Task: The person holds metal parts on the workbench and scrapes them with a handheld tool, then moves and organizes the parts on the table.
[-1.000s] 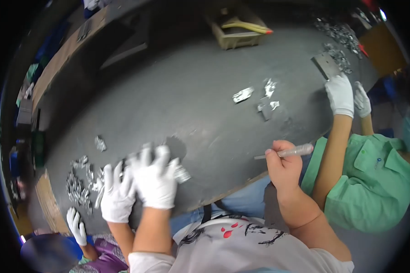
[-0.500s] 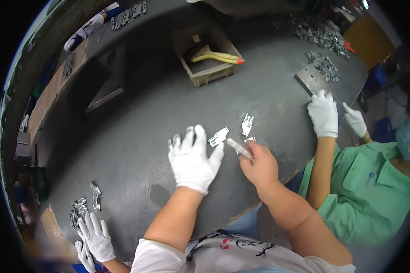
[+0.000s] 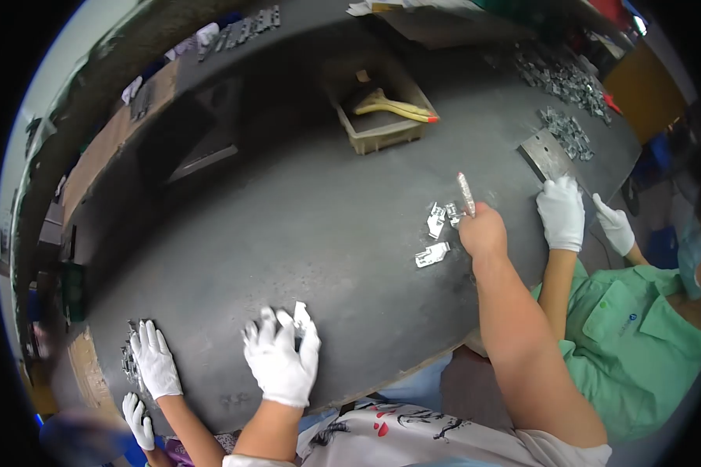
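Observation:
My left hand (image 3: 282, 354), in a white glove, is low on the dark table with its fingers apart. A small shiny metal part (image 3: 301, 317) lies against its thumb and forefinger. My right hand (image 3: 484, 231) is bare and closed round a clear pen-like tool (image 3: 466, 194), whose end points up and away. Right beside that hand are a bright metal part (image 3: 436, 221) and another metal piece (image 3: 453, 214), partly hidden by the hand. Nearer to me lies a third metal part (image 3: 432, 254).
A bin (image 3: 385, 140) holds yellow-handled pliers (image 3: 397, 107). At the right, a co-worker's gloved hand (image 3: 561, 214) touches a metal block (image 3: 547, 156) near piled parts (image 3: 567, 134). Another co-worker's gloved hand (image 3: 156, 359) covers metal parts (image 3: 130, 366) at the left.
My left hand has moved down and left, to a metal part. My right hand has moved right and away with the pen-like tool, which now points up. The view has shifted.

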